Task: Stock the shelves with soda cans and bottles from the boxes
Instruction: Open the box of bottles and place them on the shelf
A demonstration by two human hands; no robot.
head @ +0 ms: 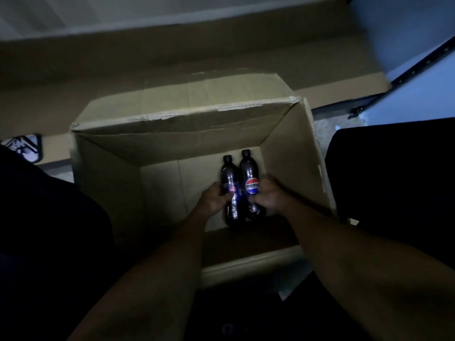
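An open cardboard box [290, 153] stands on the floor below me, dimly lit. Inside it, two dark cola bottles with black caps lie side by side near the right wall. My left hand [213, 199] grips the left bottle [228, 173] around its label. My right hand [267, 196] grips the right bottle [247, 168], whose red, white and blue logo faces up. Both arms reach down into the box from its near edge. The rest of the box floor looks bare.
A flattened sheet of cardboard [172, 57] lies beyond the box. A dark metal shelf rail [416, 67] runs diagonally at the upper right. My dark trouser legs flank the box on the left [49, 230] and right [394, 180].
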